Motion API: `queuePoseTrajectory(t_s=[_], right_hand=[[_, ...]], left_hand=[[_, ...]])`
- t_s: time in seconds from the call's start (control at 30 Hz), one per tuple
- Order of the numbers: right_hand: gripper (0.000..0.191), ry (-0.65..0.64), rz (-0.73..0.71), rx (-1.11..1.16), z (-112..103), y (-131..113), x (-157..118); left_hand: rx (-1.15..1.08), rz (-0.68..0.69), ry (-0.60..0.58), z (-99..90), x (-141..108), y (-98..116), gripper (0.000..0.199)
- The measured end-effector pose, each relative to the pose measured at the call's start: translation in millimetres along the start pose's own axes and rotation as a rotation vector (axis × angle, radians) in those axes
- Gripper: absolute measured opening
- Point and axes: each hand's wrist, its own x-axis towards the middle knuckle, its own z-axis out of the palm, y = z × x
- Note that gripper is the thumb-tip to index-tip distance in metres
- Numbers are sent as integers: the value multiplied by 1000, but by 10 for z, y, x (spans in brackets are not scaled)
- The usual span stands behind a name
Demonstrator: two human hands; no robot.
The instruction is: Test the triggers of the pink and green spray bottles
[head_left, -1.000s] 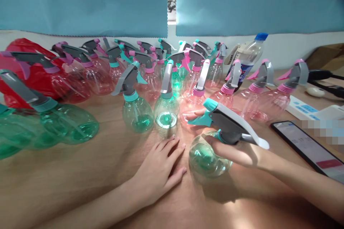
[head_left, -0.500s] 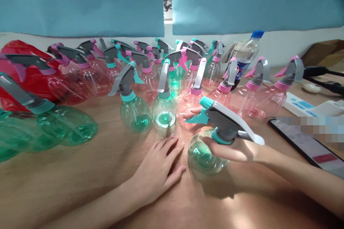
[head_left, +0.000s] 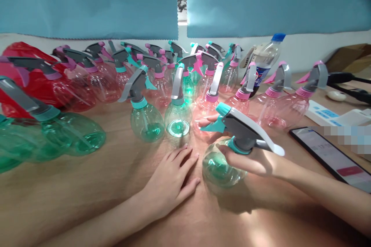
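My right hand (head_left: 255, 160) is wrapped round the neck and upper body of a green spray bottle (head_left: 218, 170) with a grey and teal trigger head. The bottle stands on the table, its nozzle pointing to the upper left; my fingers behind it are partly hidden. My left hand (head_left: 176, 177) lies flat on the tabletop just left of that bottle, fingers stretched out and holding nothing. Beyond my left fingertips stand two more green spray bottles, a nearer-left spray bottle (head_left: 147, 121) and one beside it (head_left: 177, 119). A pink spray bottle (head_left: 204, 114) is behind my right fingers.
Several pink and green spray bottles line the back. More green bottles (head_left: 78, 135) stand at left, before a red plastic bag (head_left: 26, 96). At right are a cola bottle (head_left: 265, 61), a power strip (head_left: 324, 114), a phone (head_left: 327, 154) and a cardboard box (head_left: 348, 60).
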Motion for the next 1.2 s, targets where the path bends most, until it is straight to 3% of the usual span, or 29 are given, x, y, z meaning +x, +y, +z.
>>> queuePoseTrajectory(t_s=[0.2, 0.47, 0.7, 1.2], right_hand=[[49, -46, 7, 107, -27, -85, 59], [45, 8, 15, 67, -2, -134, 78], [13, -28, 12, -4, -28, -152, 89], [14, -17, 65, -61, -25, -136, 19]], left_hand=[[1, -1, 6, 4, 1, 1, 48], [14, -9, -23, -12, 11, 12, 48], [4, -6, -17, -9, 5, 12, 47], [-12, -8, -4, -11, 4, 3, 48]])
